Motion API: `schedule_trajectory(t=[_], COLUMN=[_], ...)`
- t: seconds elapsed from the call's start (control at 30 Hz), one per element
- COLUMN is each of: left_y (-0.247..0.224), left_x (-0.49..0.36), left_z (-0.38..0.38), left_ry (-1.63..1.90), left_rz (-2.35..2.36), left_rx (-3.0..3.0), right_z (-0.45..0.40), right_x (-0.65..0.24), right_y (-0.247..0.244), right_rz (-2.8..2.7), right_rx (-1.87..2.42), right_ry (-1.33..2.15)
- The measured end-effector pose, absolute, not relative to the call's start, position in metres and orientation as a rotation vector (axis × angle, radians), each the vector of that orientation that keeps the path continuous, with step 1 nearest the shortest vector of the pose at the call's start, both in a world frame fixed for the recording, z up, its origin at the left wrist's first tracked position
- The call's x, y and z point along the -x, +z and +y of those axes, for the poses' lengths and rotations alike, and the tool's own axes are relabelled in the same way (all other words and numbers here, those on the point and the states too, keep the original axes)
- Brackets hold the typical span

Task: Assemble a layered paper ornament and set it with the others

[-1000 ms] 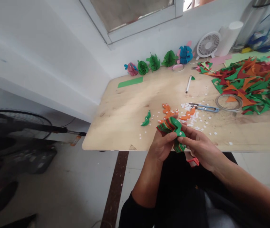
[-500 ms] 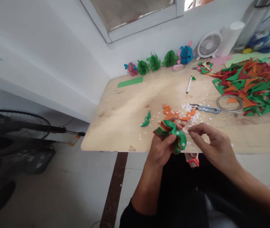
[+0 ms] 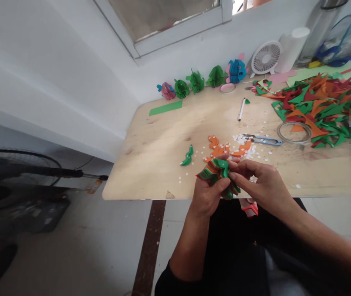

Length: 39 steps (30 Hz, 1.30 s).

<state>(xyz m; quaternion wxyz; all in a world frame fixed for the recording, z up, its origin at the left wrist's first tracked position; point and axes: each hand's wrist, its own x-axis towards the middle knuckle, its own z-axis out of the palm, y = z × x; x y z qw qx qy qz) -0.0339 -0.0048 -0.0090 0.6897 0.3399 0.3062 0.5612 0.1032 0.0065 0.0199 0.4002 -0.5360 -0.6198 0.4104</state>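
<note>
A stack of wavy paper cut-outs (image 3: 215,167), green on top with orange, red and green layers below, is in my left hand (image 3: 209,193), gripped between thumb and fingers above the table's front edge. My right hand (image 3: 257,181) pinches at the right edge of the stack, thumb and forefinger together; anything small between the tips is hidden. Just beyond the hands lie orange cut-outs (image 3: 215,144) with small white squares on them. One green cut-out (image 3: 187,156) lies apart to the left. Loose white bits (image 3: 249,152) are scattered around.
Blue-handled thread snips (image 3: 264,140), a tape roll (image 3: 294,132) and a pen (image 3: 242,109) lie beyond my right hand. A heap of paper scraps (image 3: 323,107) covers the right side. Folded paper figures (image 3: 196,81) and a small white fan (image 3: 267,58) stand along the wall.
My right hand has moved left from beside the stack onto its right edge. The stack has tilted, showing more of its layered edges. The view has shifted slightly.
</note>
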Motion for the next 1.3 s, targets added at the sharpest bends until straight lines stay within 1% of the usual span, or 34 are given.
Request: schedule_trajectory(t=[0.17, 0.4, 0.77, 0.93, 1.13, 1.3], left_y=[-0.013, -0.014, -0.007, -0.008, -0.005, -0.003], left_x=[0.034, 0.035, 0.029, 0.025, 0.021, 0.021], left_z=[-0.004, -0.006, -0.009, -0.009, -0.008, -0.008], left_ry=[1.265, 1.261, 1.326, 1.323, 1.355, 1.335], left_rz=[0.691, 0.656, 0.575, 0.534, 0.619, 0.672], left_rx=[-0.789, -0.773, -0.664, -0.679, -0.649, -0.602], right_z=[0.008, 0.005, -0.001, -0.001, -0.003, -0.003], right_x=[-0.101, -0.099, -0.1, -0.098, -0.095, -0.094], right_y=[0.024, 0.019, 0.017, 0.016, 0.014, 0.014], right_rz=[-1.475, -1.472, -1.609, -1.679, -1.754, -1.763], right_rx=[1.337, 1.346, 1.353, 1.322, 1.238, 1.214], right_ry=[1.217, 1.166, 0.96, 0.79, 0.588, 0.541])
